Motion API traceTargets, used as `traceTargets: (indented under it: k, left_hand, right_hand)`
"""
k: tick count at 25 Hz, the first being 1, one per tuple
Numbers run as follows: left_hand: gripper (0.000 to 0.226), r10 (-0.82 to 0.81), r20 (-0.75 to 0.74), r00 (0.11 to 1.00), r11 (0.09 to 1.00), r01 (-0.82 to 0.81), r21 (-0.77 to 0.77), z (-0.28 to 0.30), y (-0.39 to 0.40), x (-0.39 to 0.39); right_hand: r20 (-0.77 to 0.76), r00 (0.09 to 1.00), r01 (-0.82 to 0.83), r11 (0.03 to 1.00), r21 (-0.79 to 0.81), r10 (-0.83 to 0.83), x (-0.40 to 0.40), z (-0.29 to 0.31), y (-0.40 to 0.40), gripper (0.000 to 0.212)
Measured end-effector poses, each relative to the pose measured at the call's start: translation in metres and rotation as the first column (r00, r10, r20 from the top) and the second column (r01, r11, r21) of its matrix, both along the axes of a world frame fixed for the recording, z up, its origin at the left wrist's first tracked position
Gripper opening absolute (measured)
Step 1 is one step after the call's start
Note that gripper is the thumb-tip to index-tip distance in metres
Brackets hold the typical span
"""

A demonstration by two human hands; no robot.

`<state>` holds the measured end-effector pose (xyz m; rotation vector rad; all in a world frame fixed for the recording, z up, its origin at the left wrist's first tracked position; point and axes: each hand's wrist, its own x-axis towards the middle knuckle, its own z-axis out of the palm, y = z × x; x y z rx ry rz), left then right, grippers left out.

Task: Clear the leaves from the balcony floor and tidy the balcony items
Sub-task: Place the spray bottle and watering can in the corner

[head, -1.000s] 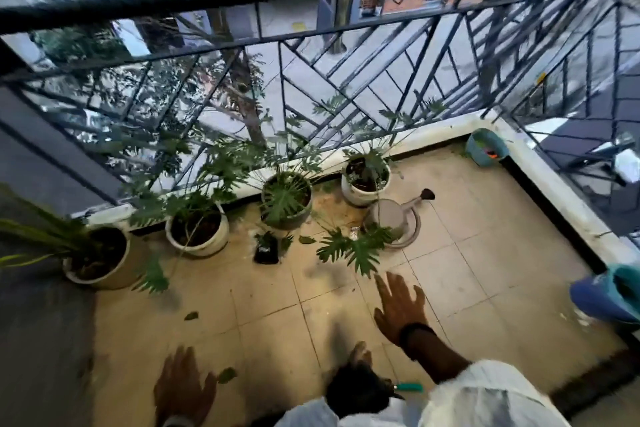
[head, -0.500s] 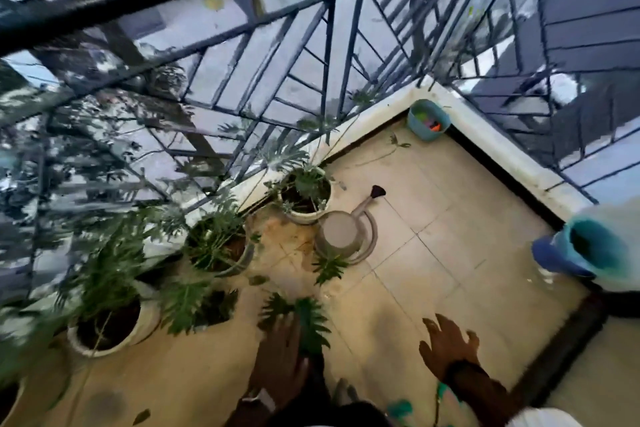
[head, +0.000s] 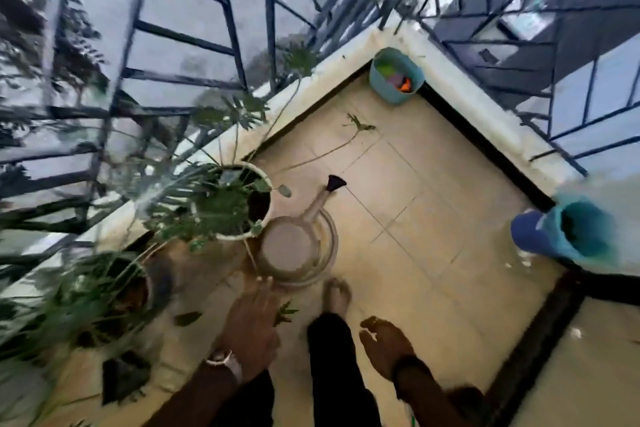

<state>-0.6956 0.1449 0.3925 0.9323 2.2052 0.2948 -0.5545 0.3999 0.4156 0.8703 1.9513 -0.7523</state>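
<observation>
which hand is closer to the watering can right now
Left. The left hand reaches just below the watering can, fingertips almost at its base. The right hand hangs lower and further right, clearly apart from it.

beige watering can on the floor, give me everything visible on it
The beige plastic-looking watering can stands upright on the tiled balcony floor, seen from above. It has a round body, a hoop-like handle curving round its right side, and a long spout angled up and right that ends in a dark flared rose. It sits right beside the white round plant pot; contact is unclear. The left hand is just short of it and a bare foot stands near its rim.
</observation>
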Motion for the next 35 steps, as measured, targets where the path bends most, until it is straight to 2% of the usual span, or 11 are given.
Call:
traceTargets:
  k: [3, 6, 11, 14, 18, 22, 25, 29, 30, 33, 35]
  left_hand:
    - [0.08, 0.066, -0.175, 0.982, 0.997, -0.072, -0.03, -0.07, 0.049, -0.032]
    - [0.079, 0.088, -0.325, 0.942, 0.995, -0.096, -0.009, -0.152, 0.095, -0.057]
    - [0.094, -0.006, -0.365, 0.931, 0.99, -0.046, -0.133, -0.282, 0.131, -0.051]
    - [0.091, 0.043, -0.374, 0.926, 0.981, -0.11, -0.158, -0.31, 0.129, -0.034]
    - [0.091, 0.047, -0.341, 0.939, 0.979, -0.11, -0.169, -0.322, 0.12, -0.025]
    - [0.091, 0.048, -0.324, 0.945, 0.97, -0.122, -0.211, -0.311, 0.125, -0.035]
    - [0.091, 0.107, -0.307, 0.946, 0.972, -0.165, -0.169, -0.282, 0.134, -0.036]
    - [0.086, 0.167, -0.293, 0.941, 0.973, -0.206, -0.106, -0.227, 0.145, -0.026]
    - [0.085, 0.168, -0.269, 0.948, 0.972, -0.205, -0.115, -0.212, 0.145, -0.024]
    - [0.086, 0.256, -0.203, 0.945, 0.944, -0.289, -0.158, -0.152, 0.145, -0.02]
    - [0.086, 0.334, -0.227, 0.915, 0.919, -0.37, -0.138, -0.107, 0.136, -0.005]
  right_hand:
    - [0.019, 1.0, -0.021, 1.0, -0.003, 0.021, -0.052, -0.115, 0.048, 0.048]
    - [0.021, 0.98, -0.198, 0.975, 0.097, 0.197, -0.109, -0.213, 0.085, 0.059]
    - [0.024, 0.957, -0.29, 0.953, 0.09, 0.289, -0.148, -0.355, 0.117, 0.072]
    - [0.0, 0.99, -0.14, 0.99, 0.031, 0.14, -0.147, -0.405, 0.118, 0.077]
    - [0.067, 0.922, 0.386, 0.904, -0.181, -0.381, -0.154, -0.446, 0.107, 0.069]
    - [0.064, 0.8, 0.592, 0.768, -0.242, -0.597, -0.14, -0.441, 0.097, 0.034]
    - [0.038, 0.664, 0.704, 0.606, -0.37, -0.747, -0.127, -0.392, 0.09, 0.025]
    - [0.156, 0.251, 0.861, 0.147, -0.486, -0.955, -0.134, -0.302, 0.081, 0.038]
    - [0.168, 0.186, 0.878, 0.088, -0.47, -0.968, -0.139, -0.28, 0.082, 0.047]
    - [0.132, 0.151, 0.918, 0.09, -0.386, -0.98, -0.142, -0.206, 0.1, 0.063]
    - [0.049, 0.27, 0.912, 0.239, -0.332, -0.962, -0.128, -0.147, 0.114, 0.062]
